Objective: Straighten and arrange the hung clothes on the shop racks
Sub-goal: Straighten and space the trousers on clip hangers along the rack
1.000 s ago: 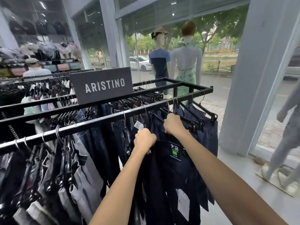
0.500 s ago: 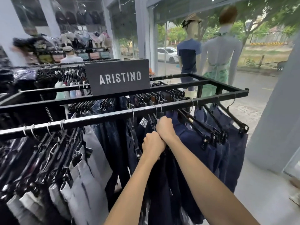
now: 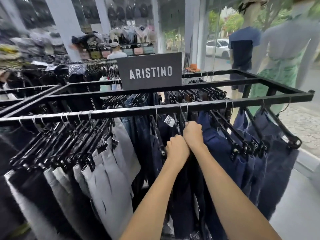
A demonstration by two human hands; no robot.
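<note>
step in hand: bunching the dark trousers [image 3: 187,187] at the middle of the rack's front rail [image 3: 121,113]. left hand [image 3: 177,148] and right hand [image 3: 193,134] touch side by side, both fisted on their tops. next move likely needs even spacing toward the navy trousers [image 3: 218,144].

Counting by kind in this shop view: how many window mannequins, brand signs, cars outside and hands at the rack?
Window mannequins: 2, the navy-top mannequin and the green-dress mannequin
Brand signs: 1, the ARISTINO sign
Cars outside: 1, the white car
Hands: 2, left hand and right hand, both gripping navy trousers on the rack
Total: 6
</note>
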